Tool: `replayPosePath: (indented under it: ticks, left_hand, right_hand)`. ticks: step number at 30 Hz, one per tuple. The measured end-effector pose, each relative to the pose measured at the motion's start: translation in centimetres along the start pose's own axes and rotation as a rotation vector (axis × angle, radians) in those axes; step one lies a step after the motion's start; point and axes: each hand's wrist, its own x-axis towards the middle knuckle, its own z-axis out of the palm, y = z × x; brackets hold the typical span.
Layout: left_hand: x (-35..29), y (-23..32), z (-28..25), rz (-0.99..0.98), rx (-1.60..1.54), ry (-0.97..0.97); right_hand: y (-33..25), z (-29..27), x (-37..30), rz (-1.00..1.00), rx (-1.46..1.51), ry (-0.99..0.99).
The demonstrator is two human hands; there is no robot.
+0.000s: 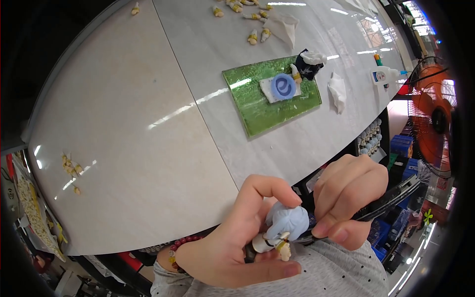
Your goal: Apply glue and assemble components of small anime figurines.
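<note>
- The left hand (232, 242) is in the lower middle of the frame, and its fingers are closed around a small figurine (282, 228) with pale blue hair.
- The figurine lies between the thumb below and the index finger (267, 185), which curves over the top of the blue head; the cream body of the figurine points toward the lower left and rests against the palm.
- The right hand (349, 198) is just to the right of the figurine, with its fingers curled tightly on a dark thin tool (391, 200), like a craft knife.
- The tip of the tool reaches the right side of the figurine's head, but the exact contact is hidden by the fingers.
- Both hands are below the edge of the pale desk (148, 123), over the person's grey sleeve.
- On the desk, in the upper middle of the frame, lies a green cutting mat (257, 106) with a round blue disc (283, 86) on a white piece.
- A dark and white figurine part (309, 64) stands at the upper right corner of the mat.
- Small cream parts (71, 168) are scattered at the left of the desk.
</note>
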Motion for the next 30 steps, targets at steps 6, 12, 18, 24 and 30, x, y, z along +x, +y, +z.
replayPosePath:
  ticks: [6,12,18,24,30]
  left_hand:
    - [0.22,0.27,0.11,-0.016,0.041,0.002]
    - [0.17,0.32,0.09,-0.009,0.039,-0.022]
    - [0.15,0.18,-0.09,0.016,0.064,-0.027]
    - [0.15,0.17,-0.13,0.03,0.079,-0.013]
    - [0.09,0.01,-0.18,0.071,0.124,0.003]
  right_hand:
    - [-0.01,-0.09,-0.05,-0.017,-0.016,-0.012]
    - [-0.07,-0.18,0.04,-0.002,-0.01,-0.038]
    - [-0.11,-0.41,0.38,0.003,-0.018,-0.067]
    - [-0.27,-0.44,0.54,0.013,-0.03,-0.097]
    - [-0.3,-0.32,0.62,0.014,-0.035,-0.106]
